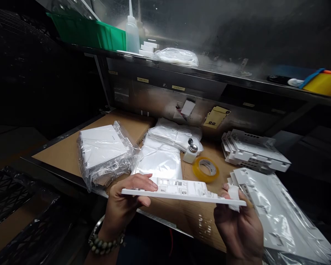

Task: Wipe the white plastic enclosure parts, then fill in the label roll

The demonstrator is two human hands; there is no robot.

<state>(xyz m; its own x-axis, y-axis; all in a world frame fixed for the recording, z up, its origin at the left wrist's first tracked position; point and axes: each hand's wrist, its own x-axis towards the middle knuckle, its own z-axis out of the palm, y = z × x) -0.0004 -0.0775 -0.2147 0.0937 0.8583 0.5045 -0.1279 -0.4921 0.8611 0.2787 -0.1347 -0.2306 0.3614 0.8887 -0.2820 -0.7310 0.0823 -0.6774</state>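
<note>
A flat white plastic panel (182, 193) is held edge-on above the front of the bench, its moulded side facing up and away. My left hand (125, 197) grips its left end, fingers on top and thumb below. At the right end, my right hand (237, 221) closes around a small white cloth or tissue (234, 195) that touches the panel's edge. Behind the panel lie white plastic bags (162, 158). A roll of yellow tape (205, 169) and a white pump bottle (191, 153) stand just beyond it.
Bagged white panels (105, 147) are stacked at left on cardboard (63, 147). At right are stacked white housings (256, 149) and more panels in clear film (281, 209). The shelf above holds a green bin (88, 35), a nozzle bottle (132, 35) and a yellow container (324, 84).
</note>
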